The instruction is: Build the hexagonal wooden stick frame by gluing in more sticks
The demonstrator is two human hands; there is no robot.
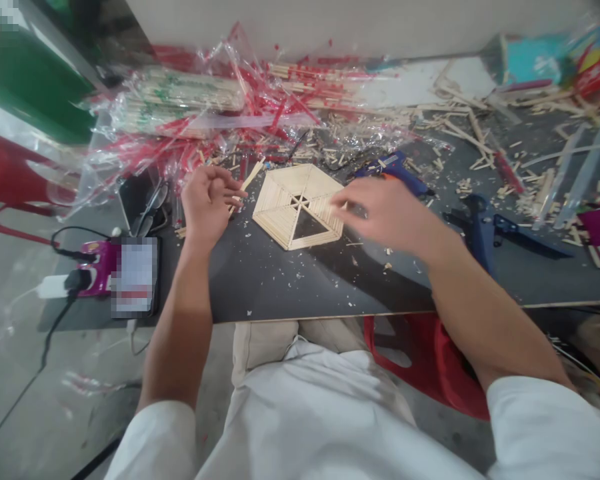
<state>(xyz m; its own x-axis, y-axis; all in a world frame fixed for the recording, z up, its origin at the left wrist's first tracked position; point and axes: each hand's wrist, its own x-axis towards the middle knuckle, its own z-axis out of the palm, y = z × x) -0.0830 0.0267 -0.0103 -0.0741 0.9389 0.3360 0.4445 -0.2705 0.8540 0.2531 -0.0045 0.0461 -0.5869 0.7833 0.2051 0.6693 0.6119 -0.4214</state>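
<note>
A hexagonal panel of pale wooden sticks lies flat on the dark table, with a triangular gap on its near side and small gaps at its centre. Left of it, my left hand has curled fingers around a few thin wooden sticks that point up and to the right. My right hand is over the panel's right edge, blurred by motion, thumb and fingers near each other; whether something small is between them cannot be made out.
A blue glue gun lies behind my right hand, blue cutters to the right. Bagged sticks and scraps cover the back. A phone, a purple power strip and glasses are at left.
</note>
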